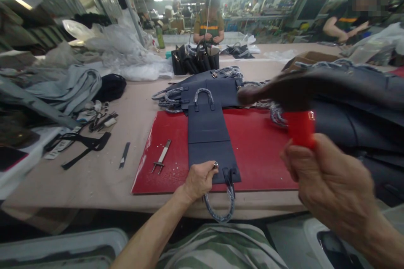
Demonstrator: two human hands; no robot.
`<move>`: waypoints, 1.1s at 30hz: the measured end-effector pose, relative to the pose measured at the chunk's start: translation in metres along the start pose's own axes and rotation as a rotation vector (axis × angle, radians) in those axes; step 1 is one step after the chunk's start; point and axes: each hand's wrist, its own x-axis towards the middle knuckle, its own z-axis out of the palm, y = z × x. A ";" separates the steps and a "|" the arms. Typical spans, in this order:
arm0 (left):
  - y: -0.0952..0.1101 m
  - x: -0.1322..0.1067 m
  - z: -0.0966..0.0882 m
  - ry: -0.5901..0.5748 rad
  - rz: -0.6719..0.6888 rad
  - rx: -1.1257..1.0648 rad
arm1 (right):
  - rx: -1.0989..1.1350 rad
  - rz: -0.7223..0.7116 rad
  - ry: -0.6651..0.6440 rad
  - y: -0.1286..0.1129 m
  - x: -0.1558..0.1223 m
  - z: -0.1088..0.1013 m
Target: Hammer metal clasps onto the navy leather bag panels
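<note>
My right hand (334,180) is wrapped round the red handle of a hammer (301,128), raised over the right side of the table. Its dark head is blurred by motion. With closed fingers, my left hand (198,180) holds a short metal punch (216,164) upright on a navy bag panel (208,128). The punch's lower end is hidden by my fingers. A wrapped handle (203,96) is fixed at the panel's far end. Another wrapped handle (232,208) hangs over the table's near edge. Beneath the panel lies a red board (259,155).
A two-pronged metal tool (162,156) rests on the board's left part. Navy bag pieces (217,88) lie behind, with a larger pile (334,117) at right. Black bags (192,61), plastic wrap (120,46) and a strap (91,145) are farther off. Co-workers (208,23) sit opposite.
</note>
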 end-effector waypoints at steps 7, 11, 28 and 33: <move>0.000 0.000 0.000 -0.005 -0.015 0.010 | -0.131 -0.074 -0.571 0.038 -0.029 0.031; 0.002 0.001 -0.002 0.001 -0.014 -0.008 | -0.047 0.126 -0.596 0.072 -0.021 0.046; 0.001 -0.007 -0.007 -0.058 0.106 0.045 | -0.233 0.221 -0.444 0.000 -0.076 0.120; 0.005 -0.006 -0.009 0.291 -0.327 -0.269 | -0.167 0.384 -0.581 -0.006 -0.062 0.118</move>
